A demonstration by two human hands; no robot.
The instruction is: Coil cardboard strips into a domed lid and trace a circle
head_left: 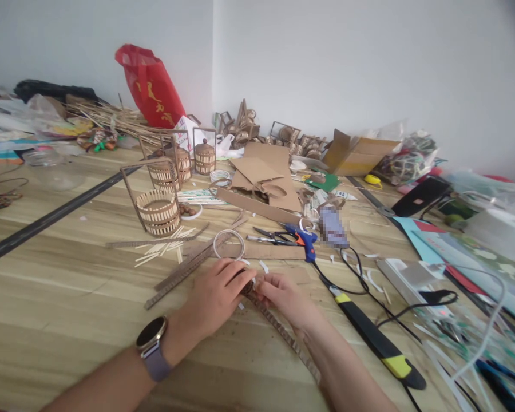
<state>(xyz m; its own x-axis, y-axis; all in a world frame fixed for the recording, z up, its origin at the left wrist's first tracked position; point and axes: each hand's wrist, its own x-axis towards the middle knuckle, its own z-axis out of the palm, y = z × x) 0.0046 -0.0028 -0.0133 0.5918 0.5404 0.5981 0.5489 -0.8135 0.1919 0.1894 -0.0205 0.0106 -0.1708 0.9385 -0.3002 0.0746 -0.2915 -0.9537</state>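
Note:
My left hand (218, 294), with a watch on its wrist, curves over the rolled dark end of a brown corrugated cardboard strip (278, 326) and grips it. My right hand (288, 298) pinches at the same end, thumb and forefinger together; a small pale bit shows by the fingertips. The strip's tail runs toward me under my right forearm. Just beyond my left fingers lies a white ring (229, 245), perhaps a tape roll. A blue glue gun (306, 240) and scissors (274, 236) rest behind my hands. More brown strips (184, 277) lie to the left.
Slatted baskets with handles (158, 212) stand at the left beside loose thin sticks (165, 246). Cardboard pieces (261, 171) are behind. A black-and-yellow utility knife (377, 337), a power strip (412, 280) and cables fill the right. A red bag (150, 86) leans at the wall.

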